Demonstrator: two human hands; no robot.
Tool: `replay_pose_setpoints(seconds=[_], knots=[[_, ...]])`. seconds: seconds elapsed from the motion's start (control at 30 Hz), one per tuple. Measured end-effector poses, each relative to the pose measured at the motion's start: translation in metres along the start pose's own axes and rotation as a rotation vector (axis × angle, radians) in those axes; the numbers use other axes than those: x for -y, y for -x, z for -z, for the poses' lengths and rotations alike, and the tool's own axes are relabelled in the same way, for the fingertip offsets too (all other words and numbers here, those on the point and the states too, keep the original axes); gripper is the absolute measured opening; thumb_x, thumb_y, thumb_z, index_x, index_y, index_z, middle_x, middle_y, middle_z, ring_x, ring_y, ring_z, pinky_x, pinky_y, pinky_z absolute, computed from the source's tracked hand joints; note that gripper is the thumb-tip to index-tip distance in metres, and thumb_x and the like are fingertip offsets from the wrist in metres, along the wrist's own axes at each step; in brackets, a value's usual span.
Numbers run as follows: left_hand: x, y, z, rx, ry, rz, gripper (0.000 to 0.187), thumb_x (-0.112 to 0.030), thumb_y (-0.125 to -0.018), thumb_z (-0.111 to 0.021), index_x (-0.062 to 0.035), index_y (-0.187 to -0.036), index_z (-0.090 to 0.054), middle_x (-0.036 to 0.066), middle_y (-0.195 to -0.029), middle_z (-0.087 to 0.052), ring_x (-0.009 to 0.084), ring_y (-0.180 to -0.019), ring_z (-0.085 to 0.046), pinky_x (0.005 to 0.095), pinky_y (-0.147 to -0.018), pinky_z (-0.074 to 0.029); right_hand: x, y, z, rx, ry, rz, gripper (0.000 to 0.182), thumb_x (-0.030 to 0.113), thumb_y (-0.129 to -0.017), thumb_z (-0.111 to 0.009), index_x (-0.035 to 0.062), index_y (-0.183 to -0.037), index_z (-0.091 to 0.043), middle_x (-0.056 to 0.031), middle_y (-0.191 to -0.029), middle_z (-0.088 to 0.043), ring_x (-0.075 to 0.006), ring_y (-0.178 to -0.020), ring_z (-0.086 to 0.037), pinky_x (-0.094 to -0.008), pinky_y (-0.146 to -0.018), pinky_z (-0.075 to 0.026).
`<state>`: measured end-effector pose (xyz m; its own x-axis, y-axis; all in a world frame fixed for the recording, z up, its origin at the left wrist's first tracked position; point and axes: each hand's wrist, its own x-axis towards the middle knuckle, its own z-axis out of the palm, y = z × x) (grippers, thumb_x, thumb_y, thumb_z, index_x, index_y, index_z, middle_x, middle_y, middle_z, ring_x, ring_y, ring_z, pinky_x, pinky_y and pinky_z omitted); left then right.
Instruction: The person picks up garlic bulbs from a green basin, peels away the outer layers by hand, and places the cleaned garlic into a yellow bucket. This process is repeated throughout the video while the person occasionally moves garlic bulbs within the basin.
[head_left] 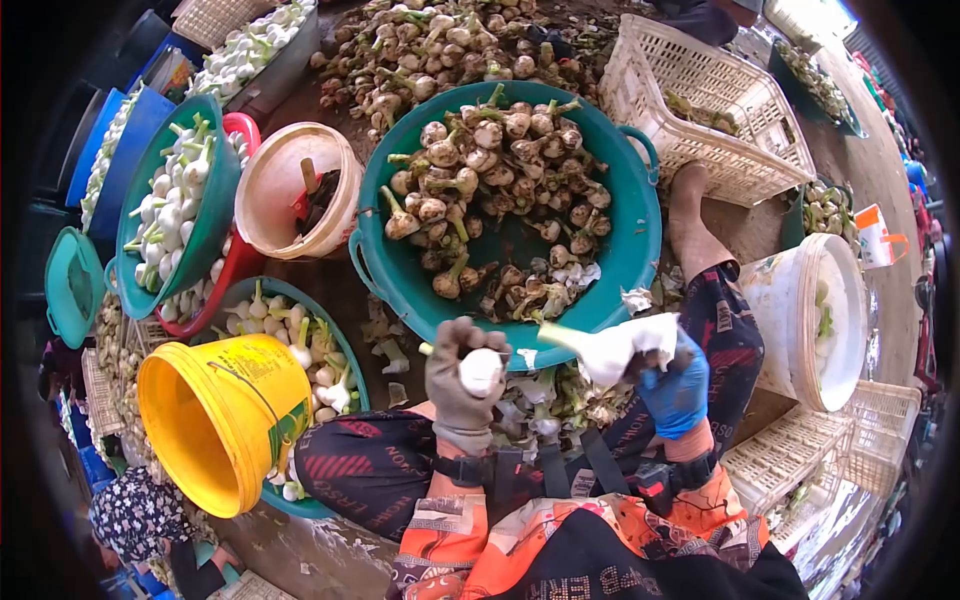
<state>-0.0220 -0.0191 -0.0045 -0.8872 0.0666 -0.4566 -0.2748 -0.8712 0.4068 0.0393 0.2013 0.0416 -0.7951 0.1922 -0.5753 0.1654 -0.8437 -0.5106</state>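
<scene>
My left hand (458, 395), in a grey-brown glove, is closed around a white garlic bulb (481, 372). My right hand (676, 392), in a blue glove, is closed at a second garlic bulb (603, 354) whose pale stem points left. White papery skin (655, 336) shows at the top of that hand; whether a tool is in the fingers is hidden. Both hands are over my lap, at the near rim of a wide green basin (632, 255). Unpeeled, soil-stained garlic (500, 150) is heaped in it, with loose skins toward the near side.
On the left stand a tilted yellow bucket (200, 420), a whitish bucket (285, 215) and a green basin of cleaned garlic (170, 215). A plastic crate (700, 100) and a white bucket (800, 320) are at the right. More garlic (440, 45) is piled beyond the basin. Another person (140, 515) is at lower left.
</scene>
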Motion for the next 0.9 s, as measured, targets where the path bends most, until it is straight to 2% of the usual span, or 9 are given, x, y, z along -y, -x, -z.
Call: replay_pose_setpoints(seconds=[0.1, 0.2, 0.33, 0.5, 0.63, 0.73, 0.8, 0.87, 0.9], knots=[[0.010, 0.007, -0.011, -0.161, -0.257, 0.029, 0.031, -0.031, -0.096, -0.053, -0.0053, -0.113, -0.059, 0.010, -0.096, -0.061, 0.0215, -0.073, -0.065, 0.0341, -0.060, -0.054, -0.015, 0.003, 0.003, 0.155, 0.445, 0.124, 0.023, 0.015, -0.096, -0.045, -0.0039, -0.102, -0.057, -0.0085, -0.083, -0.063, -0.0146, -0.068, -0.060, -0.0261, -0.061, -0.049], [0.018, 0.007, -0.005, 0.062, -0.286, 0.184, 0.040, -0.034, -0.098, -0.048, -0.0052, -0.126, -0.047, 0.015, -0.114, -0.055, 0.0232, -0.072, -0.066, 0.0343, -0.060, -0.055, -0.017, -0.008, -0.002, 0.270, 0.672, 0.165, 0.021, 0.013, -0.096, -0.047, -0.0039, -0.096, -0.060, -0.0052, -0.083, -0.061, -0.0103, -0.072, -0.057, -0.0231, -0.068, -0.046], [0.035, 0.012, -0.014, 0.186, -0.439, 0.328, 0.044, -0.031, -0.100, -0.044, -0.0038, -0.134, -0.040, 0.016, -0.118, -0.053, 0.0211, -0.074, -0.064, 0.0292, -0.059, -0.053, -0.016, -0.025, -0.010, 0.408, 0.823, 0.113, 0.020, 0.011, -0.095, -0.047, -0.0027, -0.099, -0.062, -0.0022, -0.084, -0.062, -0.0075, -0.078, -0.055, -0.0222, -0.072, -0.044], [0.036, 0.011, -0.014, 0.097, -0.410, 0.117, 0.042, -0.027, -0.099, -0.045, -0.0015, -0.133, -0.045, 0.012, -0.117, -0.057, 0.0225, -0.099, -0.059, 0.0354, -0.086, -0.050, 0.003, -0.021, 0.000, 0.499, 0.580, 0.006, 0.032, 0.025, -0.087, -0.062, -0.0050, -0.098, -0.063, -0.0044, -0.082, -0.065, -0.0101, -0.074, -0.059, -0.0239, -0.067, -0.046], [0.030, 0.007, 0.000, 0.310, -0.429, 0.061, 0.040, -0.020, -0.100, -0.044, -0.0012, -0.134, -0.044, 0.014, -0.125, -0.054, 0.0179, -0.100, -0.059, 0.0295, -0.084, -0.048, 0.012, -0.022, -0.009, 0.708, 0.494, -0.026, 0.036, 0.026, -0.081, -0.066, -0.0066, -0.096, -0.062, -0.0087, -0.081, -0.065, -0.0153, -0.073, -0.061, -0.0275, -0.067, -0.048], [0.022, 0.014, -0.015, 0.449, -0.352, 0.186, 0.040, -0.020, -0.099, -0.045, 0.0017, -0.133, -0.045, 0.013, -0.124, -0.055, 0.0172, -0.102, -0.057, 0.0305, -0.089, -0.045, -0.008, -0.032, -0.009, 0.643, 0.140, 0.034, 0.041, 0.026, -0.078, -0.067, -0.0079, -0.099, -0.059, -0.0122, -0.086, -0.064, -0.0195, -0.075, -0.062, -0.0304, -0.069, -0.050], [0.027, 0.019, -0.016, 0.381, -0.257, 0.314, 0.042, -0.025, -0.099, -0.048, 0.0027, -0.131, -0.046, 0.011, -0.114, -0.060, 0.0153, -0.095, -0.059, 0.0286, -0.083, -0.048, -0.017, -0.037, -0.013, 0.579, -0.111, 0.001, 0.044, 0.021, -0.075, -0.066, -0.0074, -0.106, -0.054, -0.0184, -0.094, -0.062, -0.0263, -0.079, -0.063, -0.0349, -0.067, -0.053], [0.031, 0.018, -0.009, 0.373, -0.293, 0.342, 0.045, -0.028, -0.098, -0.049, 0.0034, -0.130, -0.046, 0.011, -0.107, -0.062, 0.0146, -0.091, -0.060, 0.0268, -0.078, -0.050, -0.018, -0.032, -0.012, 0.489, -0.056, 0.161, 0.049, 0.026, -0.073, -0.066, -0.0067, -0.107, -0.052, -0.0202, -0.092, -0.062, -0.0301, -0.078, -0.064, -0.0398, -0.063, -0.055], [0.034, 0.015, -0.010, 0.254, -0.371, 0.267, 0.048, -0.032, -0.097, -0.052, 0.0033, -0.129, -0.047, 0.011, -0.099, -0.064, 0.0145, -0.078, -0.062, 0.0248, -0.067, -0.053, -0.017, -0.030, -0.011, 0.492, -0.086, 0.210, 0.052, 0.028, -0.072, -0.066, -0.0064, -0.107, -0.052, -0.0211, -0.092, -0.062, -0.0320, -0.077, -0.065, -0.0424, -0.062, -0.056]])
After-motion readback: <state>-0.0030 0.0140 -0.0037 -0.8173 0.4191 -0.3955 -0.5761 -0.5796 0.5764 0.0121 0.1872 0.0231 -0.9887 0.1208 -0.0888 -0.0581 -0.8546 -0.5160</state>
